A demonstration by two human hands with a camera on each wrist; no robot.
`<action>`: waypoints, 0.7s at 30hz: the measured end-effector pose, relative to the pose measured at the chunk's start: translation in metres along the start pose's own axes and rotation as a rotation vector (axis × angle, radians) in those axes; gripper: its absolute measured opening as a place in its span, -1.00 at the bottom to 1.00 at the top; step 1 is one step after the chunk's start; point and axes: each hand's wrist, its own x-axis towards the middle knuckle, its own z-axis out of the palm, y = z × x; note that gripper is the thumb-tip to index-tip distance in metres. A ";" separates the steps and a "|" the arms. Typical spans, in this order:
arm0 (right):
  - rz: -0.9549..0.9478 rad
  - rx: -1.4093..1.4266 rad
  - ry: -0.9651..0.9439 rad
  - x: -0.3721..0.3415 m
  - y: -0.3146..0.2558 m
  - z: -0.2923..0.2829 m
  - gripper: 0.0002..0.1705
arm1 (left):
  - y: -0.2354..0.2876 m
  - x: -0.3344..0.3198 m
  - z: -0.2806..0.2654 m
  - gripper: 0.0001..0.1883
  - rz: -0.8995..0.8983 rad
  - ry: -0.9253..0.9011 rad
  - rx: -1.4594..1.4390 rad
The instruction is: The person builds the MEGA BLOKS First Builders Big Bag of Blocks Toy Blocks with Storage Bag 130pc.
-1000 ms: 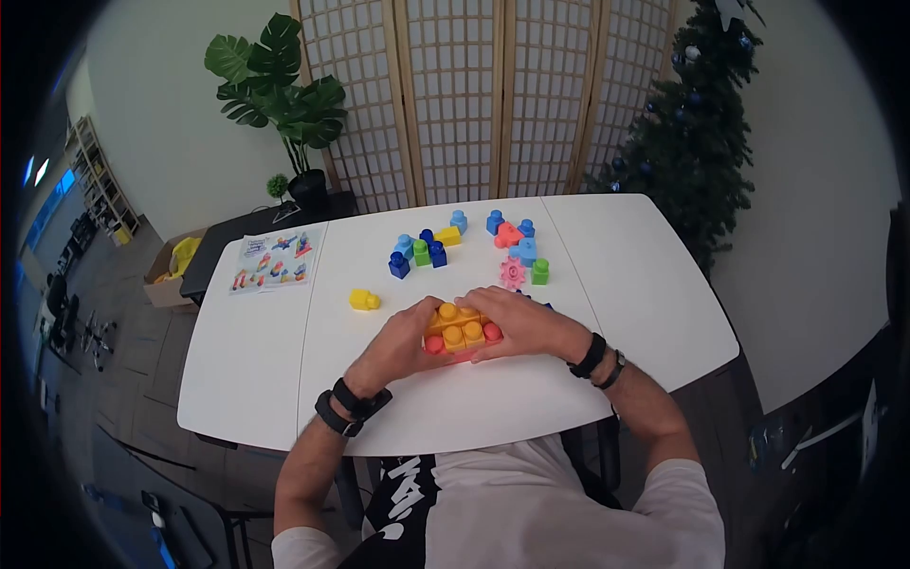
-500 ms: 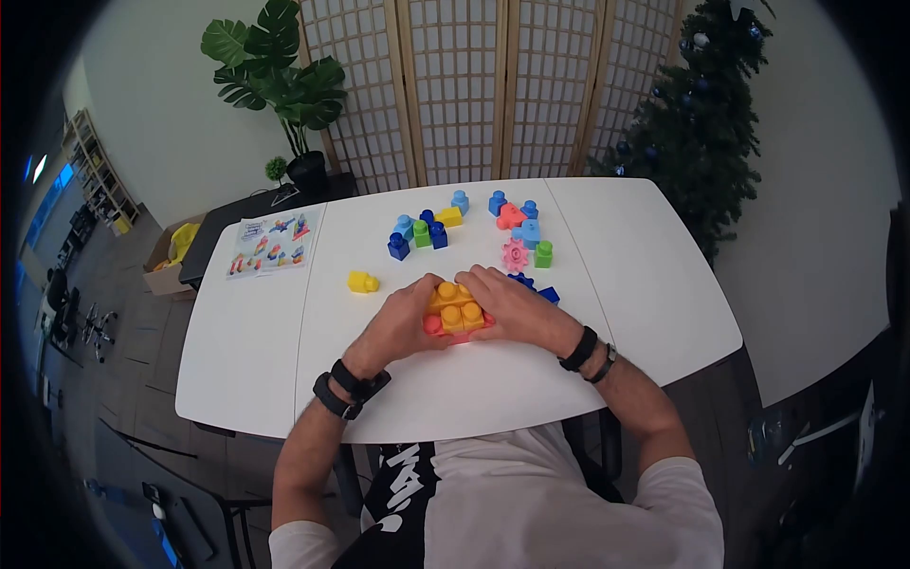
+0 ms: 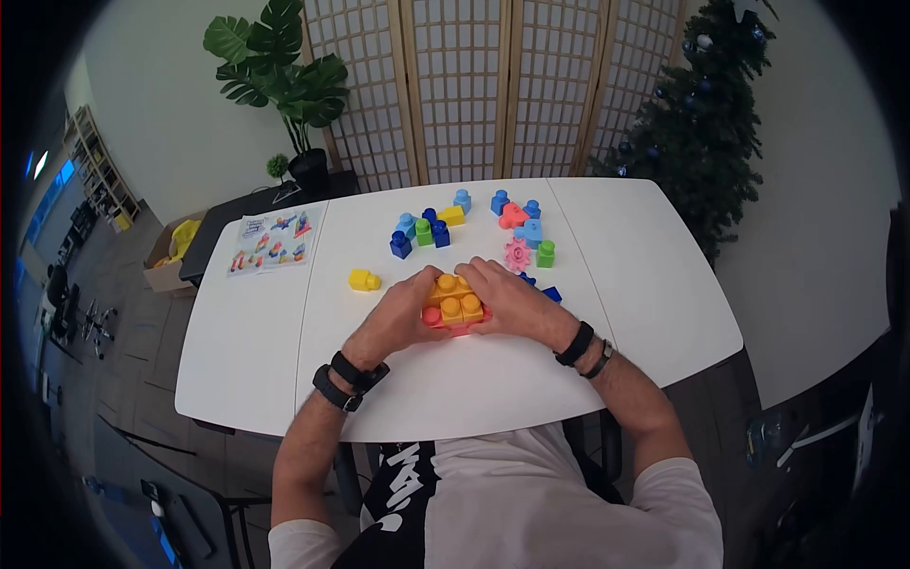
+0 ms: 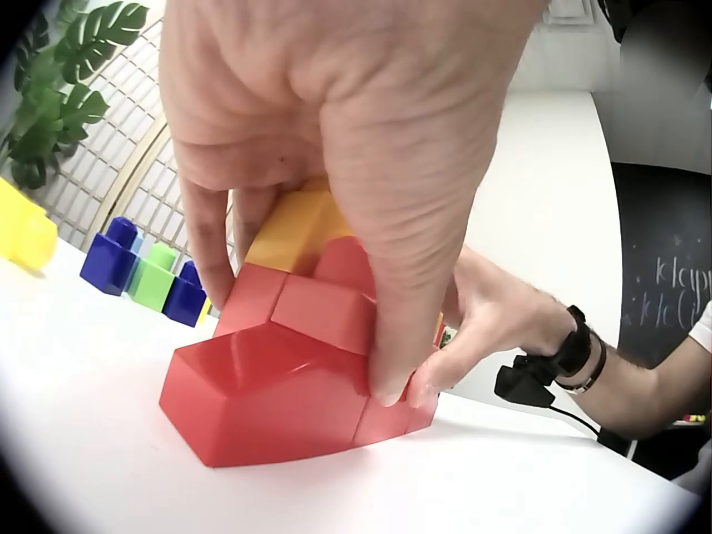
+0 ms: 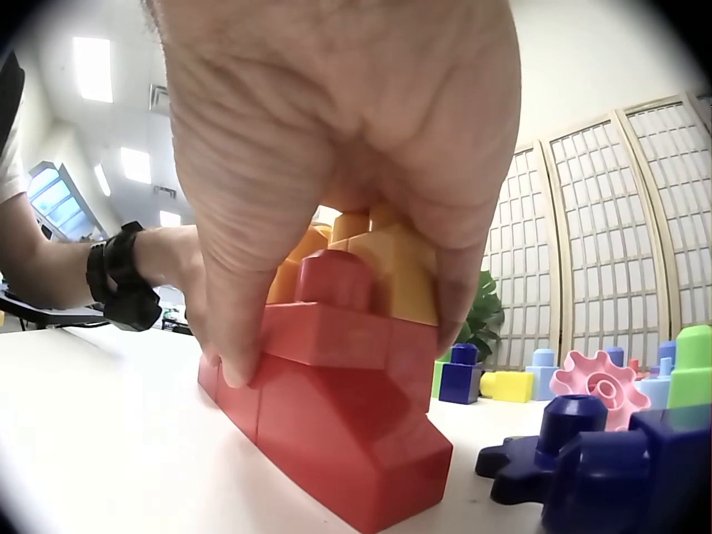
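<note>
Both hands grip one stack of toy building blocks near the middle of the table. Orange blocks (image 3: 462,308) with round studs sit on top. Beneath them are red blocks (image 4: 267,401) in two layers, with slanted ends, standing on the white tabletop. My left hand (image 3: 401,308) holds the left side, thumb on the near face and fingers behind. From the right, my right hand (image 3: 512,303) clasps the stack the same way, its thumb (image 5: 236,334) against the red near face. Palms and fingers hide much of the far side.
Right of the stack lie a dark blue gear piece (image 5: 517,462) and a dark blue block (image 3: 552,295). A yellow block (image 3: 364,280) lies to the left. Farther back are a pink gear (image 3: 517,253), a green block (image 3: 545,253) and several others. An instruction sheet (image 3: 273,242) lies at left.
The head view has tilted slightly. Both hands keep hold of the stack, which has moved slightly away from the body, and the right hand now covers the red stud on its right side.
</note>
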 end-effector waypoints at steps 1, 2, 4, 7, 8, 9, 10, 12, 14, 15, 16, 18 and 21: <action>-0.003 -0.006 0.000 0.000 0.000 0.000 0.03 | -0.001 0.000 0.000 -0.17 0.000 -0.001 0.000; -0.005 -0.012 0.000 0.000 0.000 -0.001 0.05 | -0.002 0.000 0.000 -0.17 -0.003 -0.008 -0.010; -0.003 -0.014 -0.001 -0.001 0.000 -0.001 0.06 | -0.002 0.000 0.000 -0.16 -0.005 -0.016 -0.020; -0.003 -0.026 0.001 -0.001 -0.001 0.000 0.08 | 0.000 0.001 -0.002 -0.17 -0.023 -0.024 -0.007; -0.004 -0.035 0.005 -0.002 -0.001 0.000 0.09 | 0.001 0.000 -0.002 -0.17 -0.017 -0.020 -0.014; -0.004 -0.035 0.005 -0.002 -0.002 0.000 0.09 | 0.001 0.001 -0.002 -0.17 -0.010 -0.017 -0.020; -0.001 -0.037 0.001 -0.001 -0.002 -0.001 0.08 | 0.001 0.001 -0.001 -0.17 -0.010 -0.017 -0.020; 0.002 -0.038 -0.001 -0.001 -0.003 -0.001 0.08 | 0.001 0.000 0.000 -0.17 -0.015 -0.004 -0.025; 0.008 -0.046 -0.002 -0.002 -0.004 0.000 0.08 | 0.001 0.000 0.000 -0.16 -0.015 -0.004 -0.024; 0.008 -0.046 -0.002 -0.002 -0.004 0.000 0.08 | 0.001 0.000 0.000 -0.15 -0.016 -0.004 -0.024; 0.014 -0.054 -0.001 -0.002 -0.004 0.000 0.07 | 0.001 0.000 0.000 -0.15 -0.016 -0.003 -0.023; 0.019 -0.062 0.001 -0.002 -0.004 0.001 0.07 | 0.003 0.000 0.000 -0.17 -0.023 0.004 0.006; 0.022 -0.081 0.002 -0.001 -0.005 0.001 0.07 | 0.002 -0.001 0.000 -0.10 -0.021 0.003 0.002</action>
